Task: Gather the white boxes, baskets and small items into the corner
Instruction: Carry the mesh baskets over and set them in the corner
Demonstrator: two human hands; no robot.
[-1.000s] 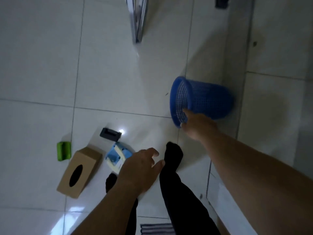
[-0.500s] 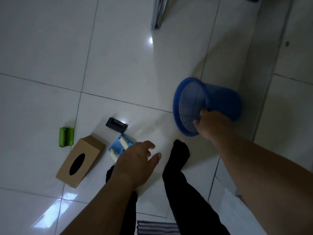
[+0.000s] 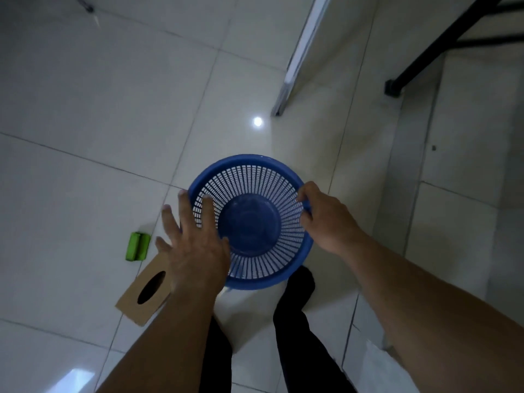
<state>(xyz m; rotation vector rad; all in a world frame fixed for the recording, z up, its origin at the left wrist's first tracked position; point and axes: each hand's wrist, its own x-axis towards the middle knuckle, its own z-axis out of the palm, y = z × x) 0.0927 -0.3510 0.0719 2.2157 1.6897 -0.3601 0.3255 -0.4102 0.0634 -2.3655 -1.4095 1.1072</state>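
Head view: the blue mesh basket (image 3: pixel 251 222) is upright with its mouth facing the camera, above the white tiled floor (image 3: pixel 85 109). The right hand (image 3: pixel 326 219) has its grip clenched on the basket's right rim. The left hand (image 3: pixel 192 245) is released, fingers spread across the left rim. A brown tissue box (image 3: pixel 144 290) and a green item (image 3: pixel 137 246) lie left of it.

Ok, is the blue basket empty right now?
Empty as far as shown: the blue basket has a bare bottom, though the left hand covers part of its inside.
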